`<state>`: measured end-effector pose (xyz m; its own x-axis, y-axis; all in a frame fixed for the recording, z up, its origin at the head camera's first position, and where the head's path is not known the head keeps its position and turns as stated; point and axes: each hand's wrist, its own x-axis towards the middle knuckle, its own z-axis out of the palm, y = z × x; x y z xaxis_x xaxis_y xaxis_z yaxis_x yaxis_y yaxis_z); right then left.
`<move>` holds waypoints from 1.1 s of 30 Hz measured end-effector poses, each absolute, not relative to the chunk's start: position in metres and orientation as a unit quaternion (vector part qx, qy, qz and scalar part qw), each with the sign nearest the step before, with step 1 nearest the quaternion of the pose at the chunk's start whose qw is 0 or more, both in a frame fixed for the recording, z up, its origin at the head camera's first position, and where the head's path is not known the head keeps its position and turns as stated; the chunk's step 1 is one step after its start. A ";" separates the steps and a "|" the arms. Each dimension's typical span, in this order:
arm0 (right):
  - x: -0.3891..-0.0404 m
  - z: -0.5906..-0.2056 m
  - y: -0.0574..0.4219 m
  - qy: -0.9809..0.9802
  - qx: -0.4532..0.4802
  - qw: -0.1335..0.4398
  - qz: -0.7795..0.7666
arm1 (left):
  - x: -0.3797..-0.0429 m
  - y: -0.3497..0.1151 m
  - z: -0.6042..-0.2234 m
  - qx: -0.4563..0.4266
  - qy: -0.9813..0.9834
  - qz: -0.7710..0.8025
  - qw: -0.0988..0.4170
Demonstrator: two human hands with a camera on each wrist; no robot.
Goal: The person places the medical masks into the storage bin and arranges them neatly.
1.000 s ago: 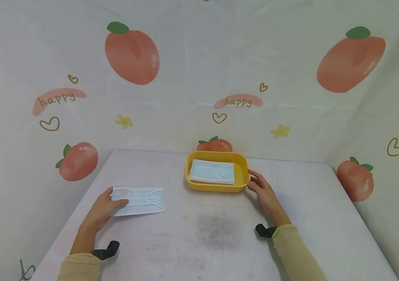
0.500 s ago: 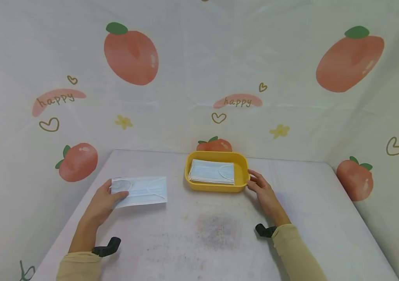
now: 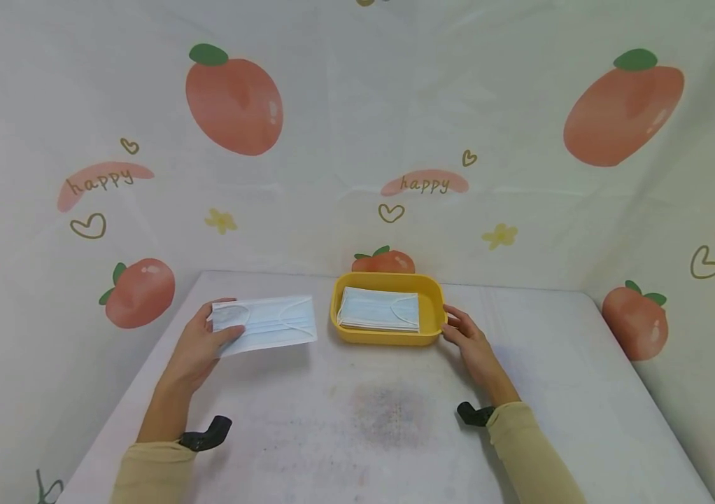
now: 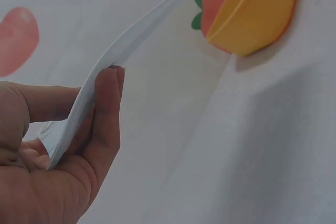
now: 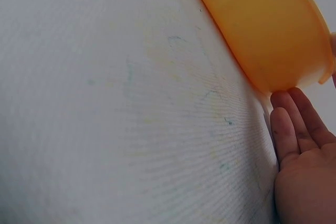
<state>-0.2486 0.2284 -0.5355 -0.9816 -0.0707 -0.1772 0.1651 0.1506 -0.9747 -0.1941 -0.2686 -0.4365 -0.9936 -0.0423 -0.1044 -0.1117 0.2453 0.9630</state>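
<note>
In the head view my left hand (image 3: 201, 343) pinches a light blue pleated face mask (image 3: 269, 323) by its left end, thumb on top. The mask is raised off the table, its far end slanting up to the right in the left wrist view. A yellow tray (image 3: 431, 308) stands at the back middle of the table. Inside it, toward the left, lies a stack of similar masks (image 3: 373, 308). My right hand (image 3: 472, 346) is at the tray's right end. In the right wrist view its extended fingers (image 5: 286, 129) touch the tray's outer wall low down.
The white table (image 3: 383, 420) has a grey smudge in front of the tray. A white cloth wall (image 3: 326, 140) printed with fruit and hearts rises right behind the tray and along both sides.
My left hand has lifted the mask and carried it forward and to the right, toward the tray. The right hand and the tray have stayed in place.
</note>
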 end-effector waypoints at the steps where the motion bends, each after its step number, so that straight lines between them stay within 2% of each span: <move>1: -0.249 -0.536 0.228 0.751 0.034 0.091 -0.653 | -0.195 -0.267 -0.435 -0.047 0.787 0.614 0.026; 22: -0.246 -0.535 0.227 0.756 0.027 0.087 -0.648 | -0.225 -0.221 -0.417 -0.026 0.780 0.625 0.021; 33: -0.247 -0.534 0.226 0.751 0.041 0.089 -0.653 | -0.249 -0.200 -0.424 -0.023 0.750 0.660 0.032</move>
